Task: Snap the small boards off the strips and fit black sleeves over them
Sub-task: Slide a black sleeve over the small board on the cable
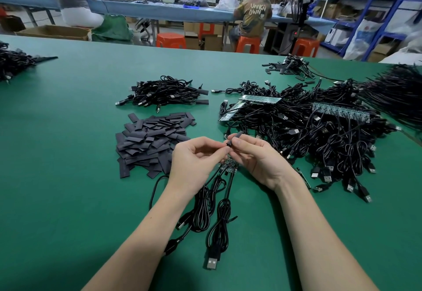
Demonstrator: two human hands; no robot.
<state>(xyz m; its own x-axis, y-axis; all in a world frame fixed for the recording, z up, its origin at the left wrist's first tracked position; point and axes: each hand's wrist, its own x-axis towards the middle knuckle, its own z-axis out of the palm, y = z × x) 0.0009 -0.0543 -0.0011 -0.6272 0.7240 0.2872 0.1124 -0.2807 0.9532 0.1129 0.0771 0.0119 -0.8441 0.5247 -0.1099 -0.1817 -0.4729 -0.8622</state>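
Note:
My left hand and my right hand meet above the green table. Between their fingertips sits a black sleeve, pinched by my right thumb and fingers; its upper end sticks out. My left fingers pinch the lower end, where a small board goes in. Below the hands hangs a short piece of board strip with black USB cables trailing toward me. Which hand carries that piece is hidden. A pile of flat black sleeves lies to the left of my hands.
A big heap of cabled board strips covers the table's right side. A smaller bundle of cables lies behind the sleeve pile, and more cables sit at the far left. People sit at a blue bench beyond.

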